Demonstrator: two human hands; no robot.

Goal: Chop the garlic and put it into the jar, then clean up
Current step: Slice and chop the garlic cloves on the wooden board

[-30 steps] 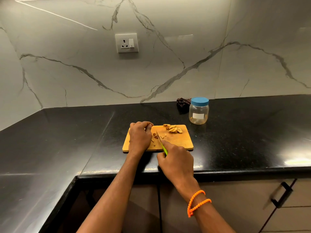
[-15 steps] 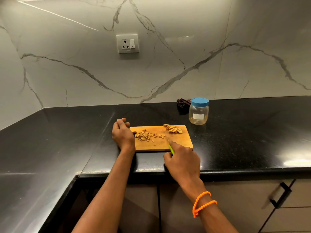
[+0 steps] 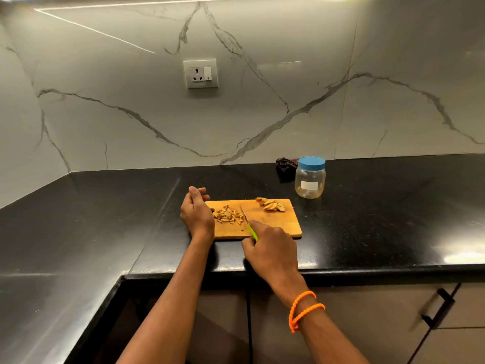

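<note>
Since half a sec ago the knife point(image 3: 248, 224) blade has swung up onto the cutting board point(image 3: 273, 227), tip now just right of the chopped garlic point(image 3: 227, 214), and the left hand point(image 3: 196, 213) has barely shifted at the board's left edge. A person works at a black countertop point(image 3: 380, 219) w/ a marble backsplash point(image 3: 262, 106) behind; the right hand point(image 3: 270, 254) is curled round the knife's green handle, fist over the board's near edge, blade angled far-left across the wood. The left hand rests edge-on against the board's left side, fingers loosely bent, gripping nothing visible; its fingertips are turned away, so contact w/ the garlic pile can't be told. Whole garlic cloves point(image 3: 270, 205) lie at the board's far-right corner, well apart from the chopped heap. The jar point(image 3: 310, 181), blue lid on, stands on the counter beyond and right of the board, apart from it; a dark object point(image 3: 286, 164) sits just behind-left of it, too dim to identify. Open counter spreads right of the board and left into the corner. The board's near-left corner is hidden by the left wrist, part of the near edge by the right hand. An orange bracelet point(image 3: 304, 310) circles the right wrist. A socket point(image 3: 200, 74) sits on the wall; a cabinet handle point(image 3: 437, 310) shows blurred at lower right.
</note>
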